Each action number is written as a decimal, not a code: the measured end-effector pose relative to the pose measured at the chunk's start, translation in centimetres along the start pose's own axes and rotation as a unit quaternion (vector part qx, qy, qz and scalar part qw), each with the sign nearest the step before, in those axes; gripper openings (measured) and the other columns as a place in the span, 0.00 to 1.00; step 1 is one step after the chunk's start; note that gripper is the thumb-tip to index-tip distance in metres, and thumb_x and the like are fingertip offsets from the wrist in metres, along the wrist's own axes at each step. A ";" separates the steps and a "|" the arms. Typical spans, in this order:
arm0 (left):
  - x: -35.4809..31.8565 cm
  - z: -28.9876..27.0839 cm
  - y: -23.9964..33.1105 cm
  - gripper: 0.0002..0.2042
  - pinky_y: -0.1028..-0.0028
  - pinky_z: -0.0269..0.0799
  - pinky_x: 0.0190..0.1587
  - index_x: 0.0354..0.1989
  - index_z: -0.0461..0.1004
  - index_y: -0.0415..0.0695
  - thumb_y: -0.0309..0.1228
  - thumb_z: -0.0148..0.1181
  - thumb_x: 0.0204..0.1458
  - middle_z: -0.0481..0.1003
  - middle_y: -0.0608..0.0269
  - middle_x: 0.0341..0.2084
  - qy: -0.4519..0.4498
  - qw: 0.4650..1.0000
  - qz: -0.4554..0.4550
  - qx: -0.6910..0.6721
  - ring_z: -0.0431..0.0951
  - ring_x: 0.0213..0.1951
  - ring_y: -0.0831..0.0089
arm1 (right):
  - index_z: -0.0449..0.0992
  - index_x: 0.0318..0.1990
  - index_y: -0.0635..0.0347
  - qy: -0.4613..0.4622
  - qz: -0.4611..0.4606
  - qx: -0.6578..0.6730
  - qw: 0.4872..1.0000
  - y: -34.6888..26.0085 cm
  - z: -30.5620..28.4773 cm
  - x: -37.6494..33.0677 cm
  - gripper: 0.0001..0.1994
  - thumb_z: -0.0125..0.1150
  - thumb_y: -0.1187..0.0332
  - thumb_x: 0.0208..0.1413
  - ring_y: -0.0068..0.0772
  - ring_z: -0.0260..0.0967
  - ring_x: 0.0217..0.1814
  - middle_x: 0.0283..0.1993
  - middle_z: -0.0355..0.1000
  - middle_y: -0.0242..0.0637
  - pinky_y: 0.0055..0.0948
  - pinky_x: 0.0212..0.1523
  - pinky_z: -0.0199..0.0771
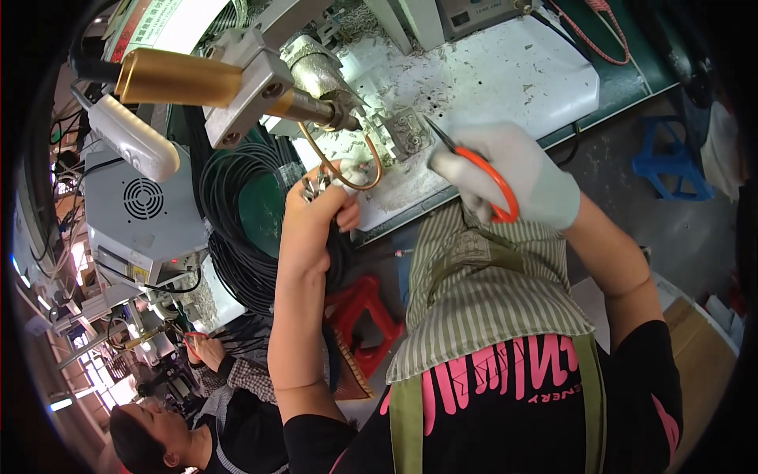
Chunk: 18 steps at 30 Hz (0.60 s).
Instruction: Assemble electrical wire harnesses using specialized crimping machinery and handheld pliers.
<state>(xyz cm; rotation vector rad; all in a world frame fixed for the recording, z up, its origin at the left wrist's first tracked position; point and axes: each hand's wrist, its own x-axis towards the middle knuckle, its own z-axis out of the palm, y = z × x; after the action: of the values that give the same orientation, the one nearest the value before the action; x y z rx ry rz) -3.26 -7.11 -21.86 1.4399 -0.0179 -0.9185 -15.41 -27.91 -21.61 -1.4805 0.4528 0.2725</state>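
The left hand (316, 207) is closed on a bundle of metal-tipped cable ends (314, 186), held up at the near edge of the white work pad (505, 83) beside the copper coil (347, 170), apparently to keep the tips within reach of the blades. The gloved right hand (517, 175) is clamped on the orange-handled scissors (483, 175) — long axis lies along the pad's near edge, blades pointing left toward the small metal fixture (407, 130).

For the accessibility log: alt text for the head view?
A person's bare left hand holds cable ends with metal terminals at a copper coil loop on a bench machine, while the white-gloved right hand grips orange-handled scissors. Black cable coils hang left; another person works below.
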 end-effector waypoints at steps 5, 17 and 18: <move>2.5 0.6 0.8 0.04 0.80 0.54 0.19 0.32 0.71 0.38 0.23 0.54 0.47 0.67 0.68 0.18 -0.065 0.998 -0.002 0.027 0.61 0.17 0.83 | 0.70 0.25 0.64 -0.044 -0.084 -0.004 0.996 -0.5 -0.1 4.4 0.15 0.55 0.60 0.56 0.18 0.63 0.14 0.16 0.66 0.31 0.19 0.16 0.65; 4.1 0.8 1.1 0.02 0.80 0.54 0.19 0.27 0.70 0.39 0.24 0.54 0.46 0.66 0.70 0.15 -0.025 0.993 0.019 0.112 0.62 0.16 0.83 | 0.70 0.25 0.66 -0.092 -0.058 0.011 0.994 -0.2 -0.4 7.6 0.15 0.58 0.61 0.54 0.24 0.69 0.15 0.17 0.68 0.35 0.20 0.13 0.66; 4.2 0.7 1.2 0.02 0.80 0.54 0.19 0.27 0.70 0.38 0.24 0.54 0.46 0.66 0.70 0.15 -0.025 0.993 0.017 0.118 0.62 0.16 0.83 | 0.70 0.25 0.66 -0.095 -0.072 0.008 0.993 -0.2 -0.4 7.5 0.16 0.58 0.61 0.54 0.24 0.69 0.16 0.17 0.68 0.35 0.20 0.13 0.66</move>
<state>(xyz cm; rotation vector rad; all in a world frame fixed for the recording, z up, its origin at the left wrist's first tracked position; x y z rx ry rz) -0.19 -10.13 -22.83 1.6291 -0.1936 -0.9483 -8.65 -29.05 -24.81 -1.4489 0.1941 0.2923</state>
